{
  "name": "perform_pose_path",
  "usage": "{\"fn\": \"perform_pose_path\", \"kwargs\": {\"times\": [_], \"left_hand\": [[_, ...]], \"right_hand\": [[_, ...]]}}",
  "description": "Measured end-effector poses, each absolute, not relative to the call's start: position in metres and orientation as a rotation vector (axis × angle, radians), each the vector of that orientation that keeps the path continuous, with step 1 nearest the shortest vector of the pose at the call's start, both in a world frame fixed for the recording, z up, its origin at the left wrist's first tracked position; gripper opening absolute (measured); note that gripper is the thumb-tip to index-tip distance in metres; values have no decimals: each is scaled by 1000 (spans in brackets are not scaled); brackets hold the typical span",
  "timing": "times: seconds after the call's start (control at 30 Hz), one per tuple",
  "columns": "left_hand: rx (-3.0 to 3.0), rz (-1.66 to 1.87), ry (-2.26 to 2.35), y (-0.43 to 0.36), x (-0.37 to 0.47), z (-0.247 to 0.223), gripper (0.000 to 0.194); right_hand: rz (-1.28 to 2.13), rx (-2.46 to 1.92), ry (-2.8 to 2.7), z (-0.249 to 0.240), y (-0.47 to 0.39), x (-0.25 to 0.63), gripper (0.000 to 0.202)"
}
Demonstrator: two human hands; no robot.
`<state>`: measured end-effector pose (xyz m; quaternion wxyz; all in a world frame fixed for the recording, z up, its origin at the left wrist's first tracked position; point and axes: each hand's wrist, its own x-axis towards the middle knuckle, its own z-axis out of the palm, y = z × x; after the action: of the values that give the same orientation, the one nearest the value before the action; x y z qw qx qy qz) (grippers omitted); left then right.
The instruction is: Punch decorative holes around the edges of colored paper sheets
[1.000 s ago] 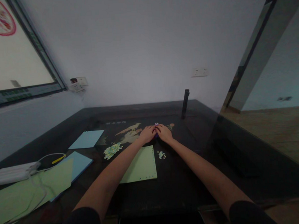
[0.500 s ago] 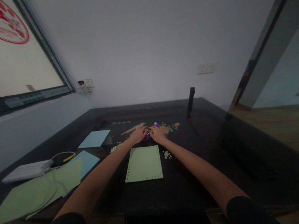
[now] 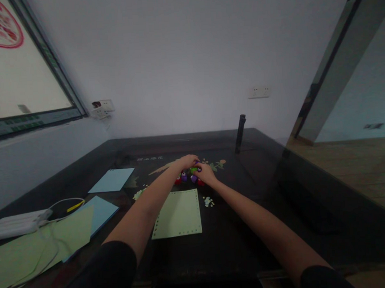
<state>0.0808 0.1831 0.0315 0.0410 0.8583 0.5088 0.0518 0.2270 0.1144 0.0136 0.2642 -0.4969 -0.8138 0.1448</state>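
Small coloured pieces (image 3: 184,176) on the tabletop (image 3: 229,220)

Red, purple and green ones lie beside and between your left hand (image 3: 188,161) and right hand (image 3: 206,173), just beyond the pale green sheet (image 3: 179,214). Both your hands have bent fingers; your right touches or nearly touches the green piece (image 3: 193,170). I cannot tell whether either pinches anything.

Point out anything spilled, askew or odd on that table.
Loose pale bits lie straight on the black table in two scatterings: one right of the hole-edged green sheet, another to its left, partly hidden by the left forearm. They look like spilled scraps, perhaps punched from paper.
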Motion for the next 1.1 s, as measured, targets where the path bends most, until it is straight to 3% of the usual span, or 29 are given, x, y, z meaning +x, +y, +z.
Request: {"fn": "perform_pose_path", "kwargs": {"times": [0.17, 0.43, 0.6, 0.87, 1.1], "left_hand": [[2555, 172, 1677, 177, 58, 26, 30], [2456, 302, 1702, 160, 34, 20, 28], [2379, 464, 1719, 151, 30, 16, 35], [2247, 648, 1743, 126, 28, 15, 39], [2224, 721, 1680, 110, 27, 8, 41]], "right_hand": [[488, -1424, -2065, 14, 118, 229, 22], [354, -1641, -2218, 28, 131, 202, 41], [373, -1550, -2309, 36, 141, 186, 27], [452, -1393, -2319, 28, 157, 184, 32], [508, -1298, -2260, 26, 162, 197, 18]]}}
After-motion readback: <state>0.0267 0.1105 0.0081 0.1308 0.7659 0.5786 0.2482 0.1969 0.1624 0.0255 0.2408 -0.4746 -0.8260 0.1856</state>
